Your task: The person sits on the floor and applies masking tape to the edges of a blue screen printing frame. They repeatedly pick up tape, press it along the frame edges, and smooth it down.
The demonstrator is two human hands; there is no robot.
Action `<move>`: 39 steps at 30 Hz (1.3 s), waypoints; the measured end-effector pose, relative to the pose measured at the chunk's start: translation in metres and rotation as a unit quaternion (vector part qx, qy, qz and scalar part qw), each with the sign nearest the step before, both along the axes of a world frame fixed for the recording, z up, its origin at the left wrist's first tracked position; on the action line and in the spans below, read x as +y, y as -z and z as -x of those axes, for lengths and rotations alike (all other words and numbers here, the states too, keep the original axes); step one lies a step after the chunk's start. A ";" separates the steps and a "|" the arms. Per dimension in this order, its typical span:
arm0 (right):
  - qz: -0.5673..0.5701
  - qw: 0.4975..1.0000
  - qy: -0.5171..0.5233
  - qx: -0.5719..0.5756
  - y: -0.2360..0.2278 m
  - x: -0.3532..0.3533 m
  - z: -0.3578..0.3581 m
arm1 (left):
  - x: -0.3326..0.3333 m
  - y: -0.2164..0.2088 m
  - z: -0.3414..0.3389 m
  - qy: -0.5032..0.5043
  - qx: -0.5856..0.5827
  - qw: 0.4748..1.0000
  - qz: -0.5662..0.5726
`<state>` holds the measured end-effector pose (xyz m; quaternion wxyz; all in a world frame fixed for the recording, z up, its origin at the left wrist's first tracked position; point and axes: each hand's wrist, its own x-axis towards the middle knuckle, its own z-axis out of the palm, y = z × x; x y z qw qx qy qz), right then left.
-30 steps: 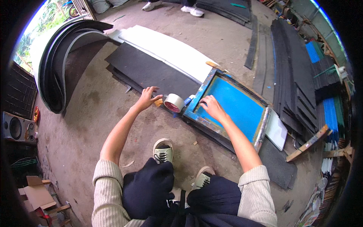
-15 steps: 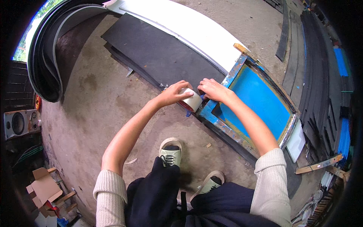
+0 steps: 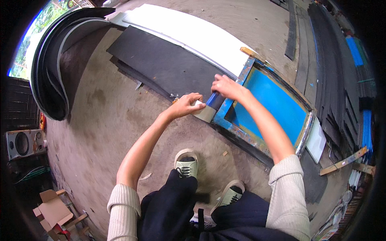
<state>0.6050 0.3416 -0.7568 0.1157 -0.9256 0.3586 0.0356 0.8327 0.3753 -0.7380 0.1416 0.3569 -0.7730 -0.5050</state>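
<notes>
My left hand (image 3: 185, 105) is closed round a wide, pale roll that looks like tape (image 3: 206, 115), at the near edge of a dark flat sheet (image 3: 169, 60). The fingers hide part of the roll. Just to its right, my right hand (image 3: 227, 87) grips a narrow blue strip-like piece (image 3: 212, 99), which slants down toward the roll; its exact kind is unclear. A framed screen with a blue panel (image 3: 273, 106) lies under my right forearm, its left corner beside the roll.
White sheets (image 3: 193, 32) lie beyond the dark one. Large curled dark sheets (image 3: 48, 72) stand at the far left, above a speaker (image 3: 24, 143). An opened cardboard box (image 3: 54, 211) sits at lower left. Long dark strips (image 3: 329, 76) and a wooden stick (image 3: 343, 160) lie at right.
My right hand has lifted slightly up and away from the roll, and more of the blue piece shows under it. The roll has turned in my left hand, and the whole view has shifted a little.
</notes>
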 end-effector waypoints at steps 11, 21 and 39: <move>0.282 0.883 0.338 -0.164 -0.051 0.073 0.052 | -0.007 0.039 0.000 -0.045 -0.039 0.993 0.103; 0.123 0.562 0.550 -0.606 -0.060 0.184 0.016 | 0.005 -0.022 0.012 -0.017 -0.228 0.922 0.313; -0.155 0.567 0.676 -0.445 -0.025 0.210 -0.043 | 0.035 -0.025 0.058 0.173 -0.371 0.799 0.442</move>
